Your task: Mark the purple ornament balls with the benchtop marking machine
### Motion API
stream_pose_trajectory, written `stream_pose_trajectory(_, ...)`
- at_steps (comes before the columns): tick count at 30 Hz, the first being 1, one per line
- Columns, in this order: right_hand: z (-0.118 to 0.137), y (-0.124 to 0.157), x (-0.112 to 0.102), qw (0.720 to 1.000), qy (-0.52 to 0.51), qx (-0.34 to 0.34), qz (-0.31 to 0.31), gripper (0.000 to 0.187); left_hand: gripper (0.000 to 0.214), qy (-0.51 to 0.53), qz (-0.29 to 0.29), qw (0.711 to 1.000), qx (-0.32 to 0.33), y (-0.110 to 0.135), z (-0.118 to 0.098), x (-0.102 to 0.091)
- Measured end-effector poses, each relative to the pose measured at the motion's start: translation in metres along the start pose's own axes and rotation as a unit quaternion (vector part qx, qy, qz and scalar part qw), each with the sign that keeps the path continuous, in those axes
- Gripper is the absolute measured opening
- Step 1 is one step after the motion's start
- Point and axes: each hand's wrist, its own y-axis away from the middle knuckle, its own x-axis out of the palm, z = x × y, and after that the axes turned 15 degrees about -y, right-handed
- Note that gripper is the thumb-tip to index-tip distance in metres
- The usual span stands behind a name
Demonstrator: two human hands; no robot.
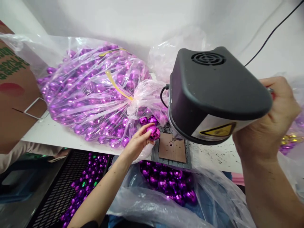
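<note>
My left hand (pixel 137 142) pinches a shiny purple faceted ball (pixel 154 132) at the left edge of a brown pad in a grey frame (pixel 172 151). A black machine head (pixel 213 91) with a yellow warning label hangs just above that pad. My right hand (pixel 273 123) is closed round something at the right end of the machine head; what it grips is mostly hidden. A big clear plastic bag full of purple balls (pixel 95 95), tied with a yellow strip, lies behind my left hand.
An open plastic bag with more purple balls (pixel 166 183) sits below the white table's edge (pixel 71 141). A black crate (pixel 78 183) holds further balls at lower left. A cardboard box (pixel 14 88) stands at the left. A black cable (pixel 273 31) runs up the wall.
</note>
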Motion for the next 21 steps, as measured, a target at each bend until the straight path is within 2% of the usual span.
stream_pose_trajectory(2, -0.002, -0.001, -0.001, 1.000, -0.019, 0.001, 0.006, 0.032, 0.054, 0.028, 0.019, 0.999, -0.023, 0.002, 0.006, 0.011)
stream_pose_trajectory(4, -0.003, -0.002, -0.003, 0.999, -0.027, 0.005, 0.017, 0.038, 0.057, 0.011, 0.020, 0.999, -0.022, 0.002, 0.013, 0.021)
stream_pose_trajectory(9, -0.001, -0.003, -0.006, 0.999, -0.013, 0.014, 0.037, 0.049, 0.058, -0.109, -0.031, 0.993, 0.020, 0.000, 0.028, 0.038)
stream_pose_trajectory(16, -0.003, -0.001, -0.003, 0.999, -0.019, -0.003, 0.025, 0.034, 0.046, -0.254, -0.049, 0.964, 0.056, -0.003, 0.036, 0.049)
stream_pose_trajectory(21, -0.003, -0.001, -0.004, 0.999, -0.018, -0.013, 0.027, 0.040, 0.044, -0.288, -0.066, 0.953, 0.065, -0.008, 0.043, 0.052)
